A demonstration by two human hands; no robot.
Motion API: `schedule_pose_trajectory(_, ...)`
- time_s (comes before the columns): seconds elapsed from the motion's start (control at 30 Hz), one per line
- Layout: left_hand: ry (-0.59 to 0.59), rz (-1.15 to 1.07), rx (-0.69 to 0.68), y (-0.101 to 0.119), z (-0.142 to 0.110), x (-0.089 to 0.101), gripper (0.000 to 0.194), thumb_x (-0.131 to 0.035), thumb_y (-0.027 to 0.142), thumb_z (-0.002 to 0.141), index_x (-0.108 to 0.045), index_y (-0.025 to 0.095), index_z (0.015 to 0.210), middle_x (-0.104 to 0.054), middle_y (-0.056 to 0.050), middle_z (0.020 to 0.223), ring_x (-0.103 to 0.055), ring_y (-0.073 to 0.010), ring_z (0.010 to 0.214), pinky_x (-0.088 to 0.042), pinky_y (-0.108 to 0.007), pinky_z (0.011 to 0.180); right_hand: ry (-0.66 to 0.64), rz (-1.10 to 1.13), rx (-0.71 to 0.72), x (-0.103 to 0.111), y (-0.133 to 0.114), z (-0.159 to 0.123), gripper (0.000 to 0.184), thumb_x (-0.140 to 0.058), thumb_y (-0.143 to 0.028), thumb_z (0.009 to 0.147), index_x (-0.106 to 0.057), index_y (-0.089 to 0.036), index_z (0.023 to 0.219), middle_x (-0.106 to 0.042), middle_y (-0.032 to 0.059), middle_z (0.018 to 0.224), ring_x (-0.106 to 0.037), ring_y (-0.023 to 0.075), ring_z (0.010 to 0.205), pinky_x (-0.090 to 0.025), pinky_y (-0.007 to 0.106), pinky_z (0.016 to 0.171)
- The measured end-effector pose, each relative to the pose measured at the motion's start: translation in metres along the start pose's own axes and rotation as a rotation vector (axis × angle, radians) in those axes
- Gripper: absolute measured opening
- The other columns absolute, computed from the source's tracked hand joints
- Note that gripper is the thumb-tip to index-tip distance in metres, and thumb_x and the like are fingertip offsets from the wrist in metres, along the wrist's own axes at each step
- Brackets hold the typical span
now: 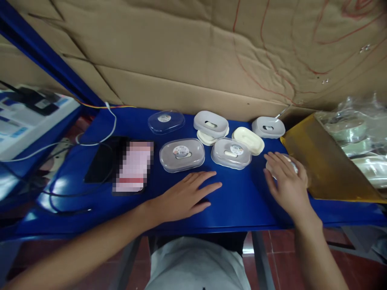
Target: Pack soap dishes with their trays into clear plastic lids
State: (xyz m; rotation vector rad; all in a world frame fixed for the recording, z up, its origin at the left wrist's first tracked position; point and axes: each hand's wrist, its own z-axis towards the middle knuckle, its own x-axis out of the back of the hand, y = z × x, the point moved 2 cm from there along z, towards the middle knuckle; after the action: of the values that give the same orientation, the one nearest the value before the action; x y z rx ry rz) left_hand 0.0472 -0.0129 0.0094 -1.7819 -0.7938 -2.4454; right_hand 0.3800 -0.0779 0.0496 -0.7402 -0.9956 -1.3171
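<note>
My left hand (185,198) is over the blue table, palm down, fingers apart and holding nothing. Just beyond it are two grey soap dishes under clear lids, one at left (182,155) and one at right (231,154), each with a round label. My right hand (287,179) grips another clear-lidded soap dish (304,177) from above, covering most of it. Farther back, a grey dish (211,123) overlaps a cream piece (206,138). Close by lie a cream tray (248,140), another grey dish (268,127) and a loose clear lid (166,122).
An open cardboard box (320,161) at right holds several plastic-wrapped dishes (370,169). At left lie a phone (134,166), a dark flat object (101,161) and cables (68,195). A cardboard wall (169,52) borders the table's back.
</note>
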Motion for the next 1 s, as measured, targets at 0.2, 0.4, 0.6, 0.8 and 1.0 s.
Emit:
schedule_pose_trajectory(0.2,0.008,0.050,-0.034,-0.002,0.001,0.004,0.054,-0.061,0.032,0.108,-0.048,0.023,0.160,-0.044,-0.018,0.168,-0.053,-0.0358,0.148,-0.050,-0.057,0.119,-0.201,-0.091,0.035,-0.038,-0.018,0.048,0.039,-0.049,-0.020,0.107,-0.062,-0.007,0.141,-0.074,0.0226,0.137,-0.067,0.0370,0.131,-0.032,0.061,0.122)
schedule_pose_trajectory(0.4,0.022,0.076,-0.033,0.003,0.004,0.004,0.051,-0.064,0.030,0.107,-0.053,0.024,0.156,-0.055,-0.017,0.157,-0.056,-0.0360,0.143,-0.051,-0.057,0.117,-0.157,0.178,0.106,-0.021,-0.057,0.009,0.027,-0.054,-0.022,0.110,-0.066,-0.015,0.132,-0.079,0.0122,0.120,-0.073,0.0281,0.111,-0.043,0.052,0.115)
schedule_pose_trajectory(0.6,-0.011,0.105,0.031,0.000,0.004,0.000,0.077,-0.068,0.040,0.105,-0.032,0.018,0.169,-0.038,-0.024,0.171,-0.047,-0.0402,0.152,-0.048,-0.060,0.119,-0.219,0.359,0.106,0.020,-0.078,-0.052,0.031,-0.052,-0.010,0.107,-0.065,-0.019,0.134,-0.079,0.0078,0.120,-0.073,0.0235,0.114,-0.038,0.052,0.119)
schedule_pose_trajectory(0.8,-0.053,0.009,-0.094,0.008,0.005,0.000,0.087,-0.081,0.050,0.095,-0.037,0.026,0.167,-0.027,-0.021,0.178,-0.035,-0.0407,0.162,-0.036,-0.064,0.127,-0.322,0.462,0.250,0.029,-0.077,-0.040,0.041,-0.054,-0.025,0.111,-0.058,-0.026,0.151,-0.073,0.0066,0.143,-0.063,0.0238,0.141,-0.033,0.056,0.129)
schedule_pose_trajectory(1.0,-0.050,-0.017,-0.049,0.006,0.004,0.004,0.074,-0.085,0.043,0.090,-0.055,0.024,0.155,-0.047,-0.018,0.168,-0.046,-0.0397,0.154,-0.035,-0.063,0.126,-0.185,0.048,-0.030,-0.025,0.020,0.051,0.056,-0.051,-0.028,0.109,-0.045,-0.015,0.163,-0.051,0.0216,0.166,-0.048,0.0356,0.155,-0.037,0.061,0.127)
